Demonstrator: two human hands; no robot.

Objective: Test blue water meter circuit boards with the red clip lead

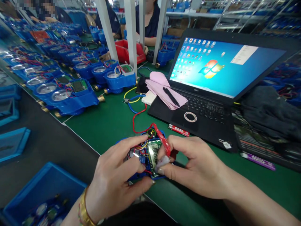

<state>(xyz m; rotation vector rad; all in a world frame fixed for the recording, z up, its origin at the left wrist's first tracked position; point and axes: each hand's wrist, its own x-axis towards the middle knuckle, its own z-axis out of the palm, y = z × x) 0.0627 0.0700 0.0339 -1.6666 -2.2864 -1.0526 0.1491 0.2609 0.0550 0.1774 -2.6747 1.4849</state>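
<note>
One blue meter (148, 153) lies screen-up on the green table (113, 119), its edges gripped between the left hand's (115, 172) spread thumb and fingers, seemingly for steadiness. Over its screen (153, 153), the right hand (197, 166) pinches a pale plug (162, 162) on a red wire (162, 138) (tip hidden); behind, a laptop (204, 94) stands open, viewable while working.

The green bench (110, 117) carries 1 laptop (204, 83), 1 purple marker (258, 161) and rowed blue meters (75, 102).

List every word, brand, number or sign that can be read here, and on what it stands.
"DELL": on the laptop, below its screen.
Windows logo, no words: on the screen.
Too small or blurred: icon labels, red marker, purple marker, palm-rest print, nearest LCD.
</note>
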